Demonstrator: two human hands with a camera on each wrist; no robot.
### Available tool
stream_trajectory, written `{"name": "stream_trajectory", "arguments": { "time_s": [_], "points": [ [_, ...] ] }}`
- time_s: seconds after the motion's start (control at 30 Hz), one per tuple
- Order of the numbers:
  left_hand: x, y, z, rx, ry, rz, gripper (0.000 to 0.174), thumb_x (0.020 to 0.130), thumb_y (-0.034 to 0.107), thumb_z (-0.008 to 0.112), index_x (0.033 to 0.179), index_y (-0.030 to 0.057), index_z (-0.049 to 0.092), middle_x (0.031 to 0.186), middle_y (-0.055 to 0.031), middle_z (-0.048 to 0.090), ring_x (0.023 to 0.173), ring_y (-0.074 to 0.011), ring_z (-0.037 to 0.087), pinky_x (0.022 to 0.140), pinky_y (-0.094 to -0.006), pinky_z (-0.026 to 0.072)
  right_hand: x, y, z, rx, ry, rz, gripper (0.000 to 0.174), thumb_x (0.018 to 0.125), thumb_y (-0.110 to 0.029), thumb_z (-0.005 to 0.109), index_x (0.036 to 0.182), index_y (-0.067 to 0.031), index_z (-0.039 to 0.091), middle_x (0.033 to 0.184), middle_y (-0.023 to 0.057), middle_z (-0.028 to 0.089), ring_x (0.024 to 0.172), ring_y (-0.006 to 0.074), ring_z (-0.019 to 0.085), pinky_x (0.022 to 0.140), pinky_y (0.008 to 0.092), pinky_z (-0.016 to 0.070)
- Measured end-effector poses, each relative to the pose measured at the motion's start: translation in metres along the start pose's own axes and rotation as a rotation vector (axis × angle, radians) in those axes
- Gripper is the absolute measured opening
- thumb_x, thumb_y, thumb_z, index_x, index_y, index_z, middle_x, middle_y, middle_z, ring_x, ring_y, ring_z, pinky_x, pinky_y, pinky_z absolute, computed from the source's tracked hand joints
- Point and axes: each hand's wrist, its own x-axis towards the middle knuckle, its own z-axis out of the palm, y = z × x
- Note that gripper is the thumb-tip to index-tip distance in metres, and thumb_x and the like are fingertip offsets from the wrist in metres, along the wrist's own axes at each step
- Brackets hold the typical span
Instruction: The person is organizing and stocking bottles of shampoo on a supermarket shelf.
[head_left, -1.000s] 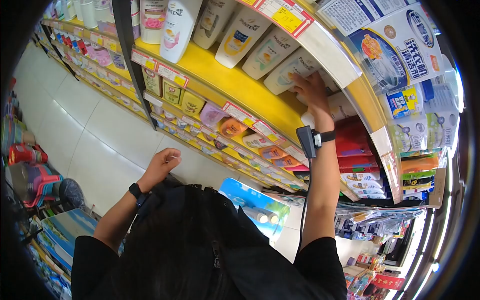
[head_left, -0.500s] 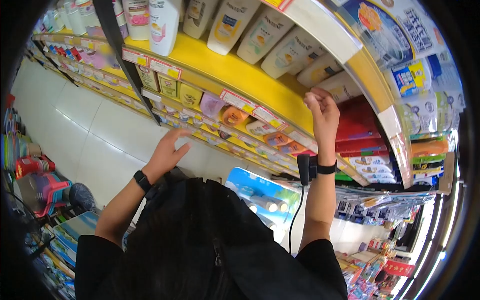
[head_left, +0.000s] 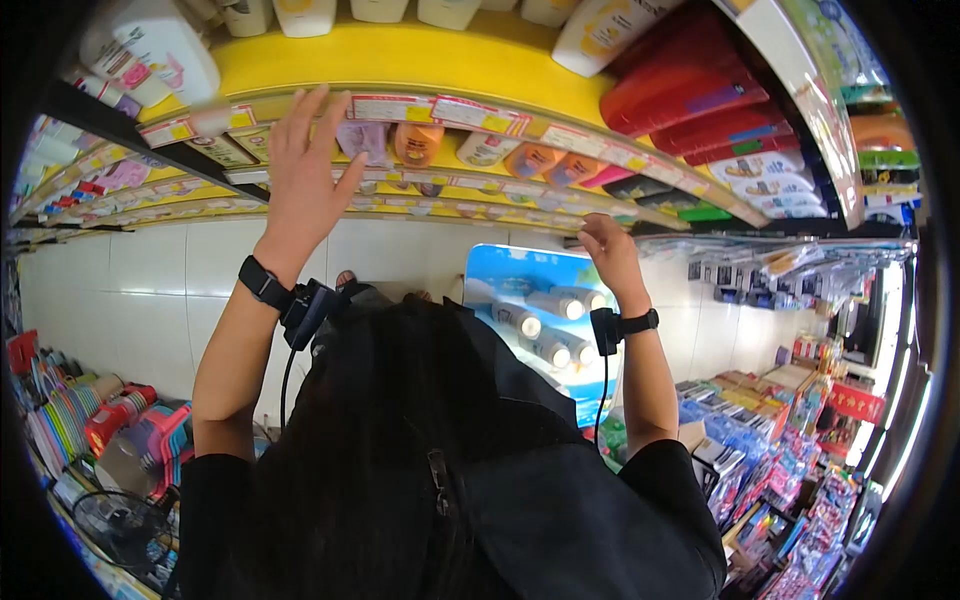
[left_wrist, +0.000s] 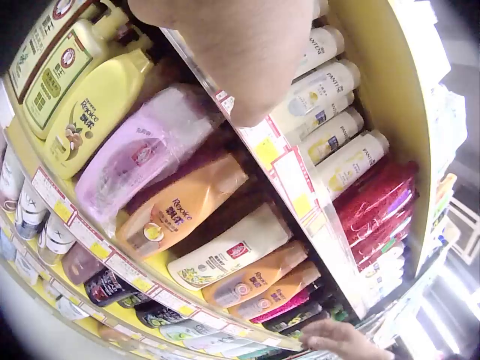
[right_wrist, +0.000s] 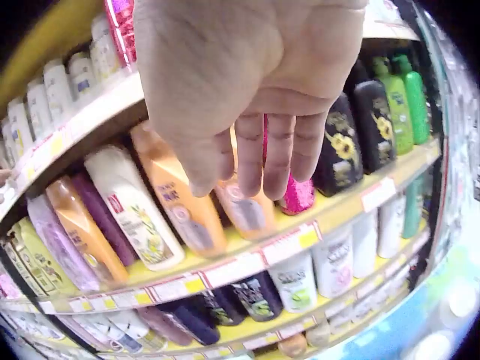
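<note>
In the head view, the left hand [head_left: 305, 185] spreads its fingers at the shelf's price-tagged edge [head_left: 395, 106], near a purple bottle [head_left: 366, 143]; the right hand [head_left: 615, 262], fingers loosely bent, is near the blue table [head_left: 500, 264] where white bottles [head_left: 517, 319] lie.

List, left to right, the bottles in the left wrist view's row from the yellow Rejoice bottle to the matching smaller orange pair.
Yellow Rejoice bottle, lilac bottle, large orange bottle, cream bottle, first smaller orange bottle, second smaller orange bottle.
</note>
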Motion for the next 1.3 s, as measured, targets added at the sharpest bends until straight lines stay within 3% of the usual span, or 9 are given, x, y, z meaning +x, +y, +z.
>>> {"name": "stream_trajectory", "arguments": {
  "time_s": [0.03, 0.07, 0.2, 0.3, 0.47, 0.77, 1.03, 1.23, 1.3],
  "points": [
    [0.000, 0.001, 0.001, -0.006, -0.015, 0.009, 0.062, 0.080, 0.019, 0.068, 0.136, 0.0085, 0.044, 0.140, -0.0149, 0.038, 0.132, -0.0368, 0.032, 0.106, -0.0496, 0.0278, -0.009, 0.011, 0.004, -0.068, 0.006, -0.013, 0.030, 0.081, -0.013, 0.069, 0.108, -0.0014, 0.060, 0.092, 0.0151, 0.067, 0.079, 0.0277, 0.066, 0.072, 0.0362, 0.0521],
    [0.002, 0.001, 0.002, -0.011, 0.012, 0.010, 0.062, 0.080, 0.020, 0.068, 0.136, 0.0090, 0.044, 0.141, -0.0147, 0.037, 0.133, -0.0369, 0.031, 0.106, -0.0496, 0.0274, -0.017, 0.022, 0.006, -0.122, -0.022, 0.033, 0.036, 0.079, -0.014, 0.070, 0.111, -0.0025, 0.059, 0.100, 0.0178, 0.065, 0.091, 0.0339, 0.063, 0.079, 0.0409, 0.0507],
    [0.008, 0.002, 0.002, 0.017, 0.061, 0.038, 0.064, 0.081, 0.022, 0.069, 0.137, 0.0097, 0.043, 0.143, -0.0145, 0.036, 0.135, -0.0372, 0.029, 0.107, -0.0492, 0.0264, -0.046, 0.072, 0.024, -0.232, -0.027, 0.073, 0.049, 0.078, -0.016, 0.072, 0.121, -0.0051, 0.053, 0.113, 0.0194, 0.058, 0.107, 0.0385, 0.054, 0.090, 0.0448, 0.0454],
    [0.009, 0.000, 0.003, -0.009, -0.018, 0.013, 0.065, 0.081, 0.022, 0.070, 0.138, 0.0095, 0.041, 0.145, -0.0143, 0.036, 0.136, -0.0369, 0.028, 0.109, -0.0480, 0.0265, -0.063, 0.097, 0.033, -0.332, 0.000, 0.102, 0.056, 0.077, -0.016, 0.073, 0.127, -0.0067, 0.049, 0.118, 0.0195, 0.056, 0.107, 0.0405, 0.053, 0.090, 0.0456, 0.0458],
    [0.011, -0.001, -0.004, 0.018, -0.084, 0.038, 0.068, 0.081, 0.020, 0.070, 0.140, 0.0094, 0.039, 0.145, -0.0131, 0.036, 0.137, -0.0356, 0.028, 0.110, -0.0460, 0.0276, -0.084, 0.122, 0.038, -0.347, -0.027, 0.229, 0.068, 0.074, -0.016, 0.074, 0.134, -0.0088, 0.044, 0.127, 0.0203, 0.051, 0.116, 0.0414, 0.047, 0.098, 0.0462, 0.0408],
    [0.011, 0.000, -0.003, 0.052, -0.103, 0.037, 0.070, 0.081, 0.017, 0.070, 0.142, 0.0122, 0.037, 0.146, -0.0124, 0.035, 0.138, -0.0351, 0.027, 0.110, -0.0452, 0.0280, -0.118, 0.163, 0.060, -0.268, -0.222, 0.438, 0.078, 0.069, -0.023, 0.079, 0.136, -0.0105, 0.043, 0.130, 0.0196, 0.049, 0.119, 0.0398, 0.046, 0.100, 0.0446, 0.0389],
    [0.013, 0.000, -0.004, 0.052, -0.133, 0.046, 0.072, 0.081, 0.018, 0.070, 0.143, 0.0134, 0.035, 0.148, -0.0125, 0.034, 0.139, -0.0351, 0.026, 0.111, -0.0458, 0.0272, -0.127, 0.170, 0.073, -0.450, -0.223, 0.293, 0.076, 0.065, -0.025, 0.082, 0.132, -0.0111, 0.048, 0.128, 0.0145, 0.051, 0.122, 0.0357, 0.043, 0.104, 0.0430, 0.0342],
    [0.014, 0.004, -0.006, 0.068, -0.142, 0.034, 0.072, 0.081, 0.017, 0.070, 0.144, 0.0126, 0.035, 0.148, -0.0134, 0.034, 0.139, -0.0357, 0.026, 0.111, -0.0457, 0.0268, -0.126, 0.145, 0.070, -0.525, -0.266, 0.424, 0.073, 0.064, -0.025, 0.082, 0.129, -0.0109, 0.051, 0.129, 0.0117, 0.053, 0.129, 0.0341, 0.037, 0.105, 0.0515, 0.0297],
    [0.014, 0.004, -0.007, 0.067, -0.154, 0.022, 0.072, 0.081, 0.016, 0.070, 0.144, 0.0128, 0.035, 0.148, -0.0135, 0.033, 0.139, -0.0355, 0.025, 0.111, -0.0456, 0.0264, -0.129, 0.149, 0.076, -0.696, -0.308, 0.281, 0.072, 0.063, -0.028, 0.082, 0.127, -0.0147, 0.052, 0.128, 0.0107, 0.054, 0.134, 0.0318, 0.033, 0.108, 0.0581, 0.0221]
  ]
}}
